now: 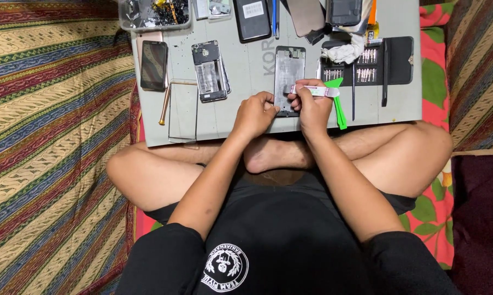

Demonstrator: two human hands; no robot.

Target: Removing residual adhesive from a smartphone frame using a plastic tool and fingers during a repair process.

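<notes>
Two hands are engaged: the left hand steadies the grey metal phone frame; the right hand pinches a small white glue tube. Adhesive may be over-applied if squeezed hard.

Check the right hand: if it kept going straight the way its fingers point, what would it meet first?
The right hand points up-left across the grey mat, holding a small white tube. It would likely meet the silver phone frame first, which its fingertips already seem to touch; depth is unclear.
</notes>
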